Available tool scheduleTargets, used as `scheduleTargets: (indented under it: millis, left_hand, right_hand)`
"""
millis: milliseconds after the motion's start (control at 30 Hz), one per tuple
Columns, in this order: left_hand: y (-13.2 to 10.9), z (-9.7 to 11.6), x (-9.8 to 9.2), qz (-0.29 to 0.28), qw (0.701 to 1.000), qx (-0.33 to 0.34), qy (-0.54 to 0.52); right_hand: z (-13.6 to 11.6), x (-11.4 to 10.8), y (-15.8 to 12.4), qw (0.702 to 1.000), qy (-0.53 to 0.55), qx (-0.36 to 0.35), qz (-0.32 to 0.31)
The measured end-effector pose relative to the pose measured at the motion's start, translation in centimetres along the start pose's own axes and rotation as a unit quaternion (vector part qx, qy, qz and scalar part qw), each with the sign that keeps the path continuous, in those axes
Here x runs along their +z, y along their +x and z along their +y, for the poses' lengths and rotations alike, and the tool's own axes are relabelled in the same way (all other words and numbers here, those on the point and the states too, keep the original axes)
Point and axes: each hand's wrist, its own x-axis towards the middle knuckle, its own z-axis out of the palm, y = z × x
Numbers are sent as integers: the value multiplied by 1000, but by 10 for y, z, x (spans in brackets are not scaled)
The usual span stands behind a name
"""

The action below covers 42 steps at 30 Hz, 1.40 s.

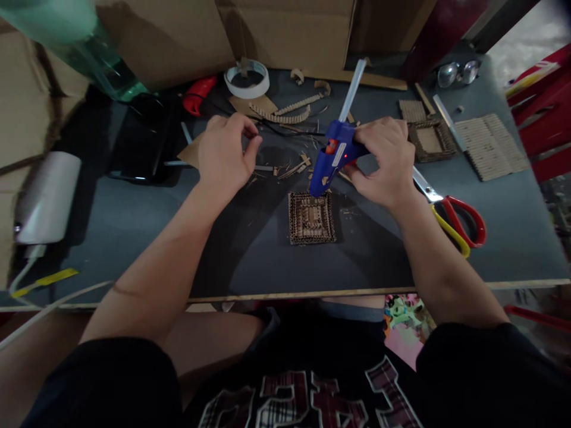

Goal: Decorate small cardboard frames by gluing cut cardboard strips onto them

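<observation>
A blue hot glue gun [335, 151] is gripped in my right hand [386, 157], its nozzle end pointing down at the far edge of a small square cardboard piece [311, 219]. Whether the nozzle touches the piece I cannot tell. A translucent glue stick [353, 89] sticks up out of the gun's back, and a small red light glows on its side. The square piece lies flat on the dark table, built of nested corrugated strips. My left hand [229, 148] hovers left of the gun, fingers half curled, thumb and index tips slightly apart with nothing visible between them.
Scissors [455, 223] with red and yellow handles lie by my right forearm. Further right are a cardboard frame [432, 141] and corrugated sheets [493, 145]. Behind are a tape roll [247, 90], cardboard strips [281, 113] and scraps. A black device [141, 139] and white power bank [51, 196] lie left.
</observation>
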Motion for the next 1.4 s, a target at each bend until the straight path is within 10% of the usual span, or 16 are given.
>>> scheduleTargets:
  millis: [333,1400]
  left_hand:
    - [-21,49,18,-119,927,19,-355]
    - [-28,49,24,-149,954,108,-236]
  right_hand:
    - [14,17,-8,985,9,-60,159]
    - [-2,25,-24,971,-13,-95,221]
